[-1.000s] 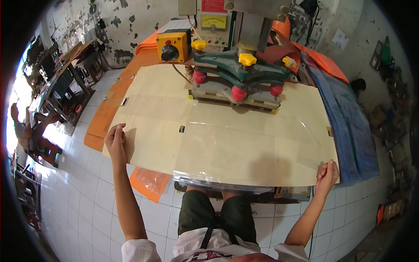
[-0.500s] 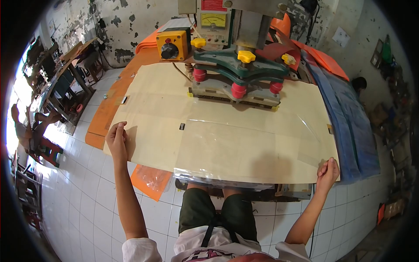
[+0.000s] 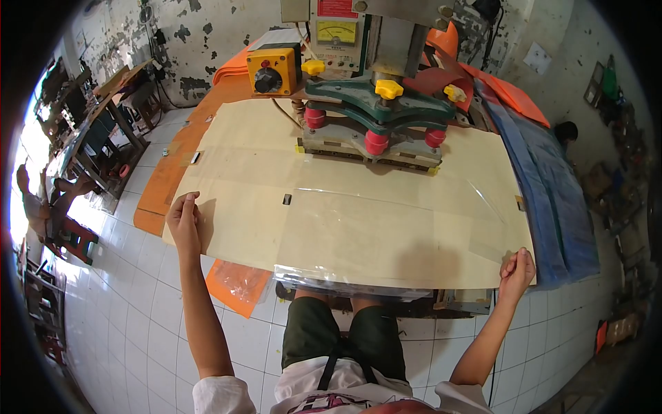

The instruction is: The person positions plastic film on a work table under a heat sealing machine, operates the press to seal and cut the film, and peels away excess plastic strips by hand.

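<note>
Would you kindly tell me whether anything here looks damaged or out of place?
The wall behind looks damaged, its paint flaked off in dark patches. An orange sheet pokes out askew from under the board.

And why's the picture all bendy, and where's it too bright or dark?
In the head view, floor lines bend and black rings the edges, probably from a wide lens; the far left glares white and the plastic shines; in that head view, shadows fall on the board, one beside the left hand.
</note>
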`<state>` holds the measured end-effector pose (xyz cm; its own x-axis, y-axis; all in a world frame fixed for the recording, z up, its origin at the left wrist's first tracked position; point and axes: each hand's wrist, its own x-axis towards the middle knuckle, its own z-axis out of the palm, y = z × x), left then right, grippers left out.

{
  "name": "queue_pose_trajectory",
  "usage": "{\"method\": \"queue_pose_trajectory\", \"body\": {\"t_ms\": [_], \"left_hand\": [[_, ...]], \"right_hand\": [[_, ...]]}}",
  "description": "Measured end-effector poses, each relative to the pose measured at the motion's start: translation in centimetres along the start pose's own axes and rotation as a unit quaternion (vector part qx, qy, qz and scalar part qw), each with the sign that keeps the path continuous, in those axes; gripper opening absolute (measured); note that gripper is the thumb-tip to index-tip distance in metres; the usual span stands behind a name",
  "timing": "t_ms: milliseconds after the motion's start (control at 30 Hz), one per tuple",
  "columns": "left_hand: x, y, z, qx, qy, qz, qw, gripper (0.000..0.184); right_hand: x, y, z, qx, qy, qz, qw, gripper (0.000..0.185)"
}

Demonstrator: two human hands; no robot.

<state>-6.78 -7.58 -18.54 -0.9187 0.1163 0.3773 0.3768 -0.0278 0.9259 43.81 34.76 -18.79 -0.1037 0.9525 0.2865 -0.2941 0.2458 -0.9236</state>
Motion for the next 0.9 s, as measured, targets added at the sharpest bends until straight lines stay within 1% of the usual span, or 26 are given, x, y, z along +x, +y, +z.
{"method": "queue_pose_trajectory", "body": {"t_ms": [67, 167, 233, 567, 700, 767, 800, 833, 900], "left_hand": [[0.0, 0.0, 0.0, -0.003, -0.003, -0.002, 1.000, 0.033], [-0.1, 0.0, 0.1, -0.008, -0.003, -0.001, 1.000, 0.032], [0.0, -0.3, 0.0, 0.015, 0.008, 0.016, 1.000, 0.031], [0.1, -0.5, -0.1, 0.008, 0.000, 0.005, 1.000, 0.030], [0.3, -1.1, -0.4, -0.022, -0.013, 0.008, 1.000, 0.028], [0.4, -1.2, -0.5, -0.026, -0.007, 0.008, 1.000, 0.028], [0.6, -1.6, -0.7, -0.029, -0.007, 0.008, 1.000, 0.027], [0.7, -1.7, -0.6, -0.032, -0.010, 0.005, 0.999, 0.027], [0.5, -1.6, -0.8, -0.010, -0.004, 0.015, 1.000, 0.027]], "right_hand": [[0.2, 0.3, -0.5, -0.001, -0.014, 0.004, 1.000, 0.028], [-0.1, -0.1, -0.1, -0.007, 0.001, 0.009, 1.000, 0.028], [-0.2, -0.2, 0.0, -0.008, 0.007, 0.012, 1.000, 0.027], [-0.2, -0.4, 0.3, -0.016, 0.013, 0.018, 1.000, 0.027], [-0.2, -0.7, 0.7, -0.037, 0.010, 0.023, 0.999, 0.029], [-0.6, -1.5, 2.1, -0.079, 0.010, 0.000, 0.997, 0.033], [-0.8, -2.2, 2.3, -0.134, -0.016, -0.015, 0.991, 0.033], [-0.4, -2.3, 2.6, -0.138, -0.013, -0.016, 0.990, 0.033], [0.7, -2.3, 3.5, -0.263, -0.067, -0.103, 0.957, 0.028]]}}
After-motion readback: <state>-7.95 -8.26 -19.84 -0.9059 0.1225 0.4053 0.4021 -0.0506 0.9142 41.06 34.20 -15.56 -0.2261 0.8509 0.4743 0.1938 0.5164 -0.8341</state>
